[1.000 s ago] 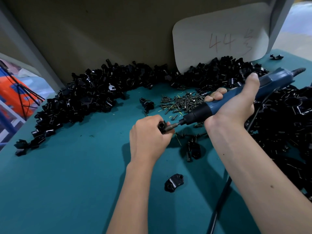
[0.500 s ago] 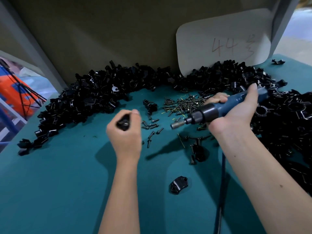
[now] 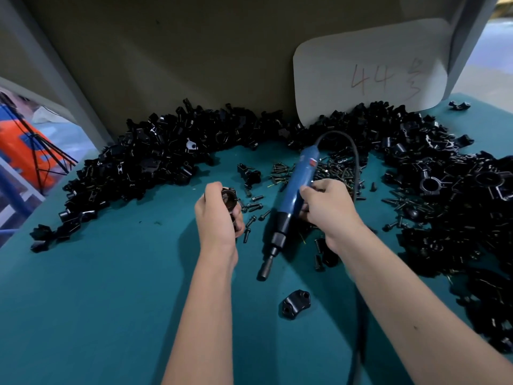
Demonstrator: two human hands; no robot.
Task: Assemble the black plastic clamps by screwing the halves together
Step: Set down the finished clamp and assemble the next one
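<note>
Gripping black ring-shaped clamp (image 3: pixel 229 198) (left hand (image 3: pixel 218 218))

Glossy black plastic clamp halves (image 3: pixel 155 159) and dark metal screws (image 3: pixel 330 169) lie on a matt teal tabletop (image 3: pixel 97 301).

Two bare forearms, no sleeves in view, no gloves, rings or watch. Left hand (image 3: pixel 219 218) and right hand (image 3: pixel 330 209) both bare. Small dark mole on the right forearm (image 3: pixel 415 327).
</note>
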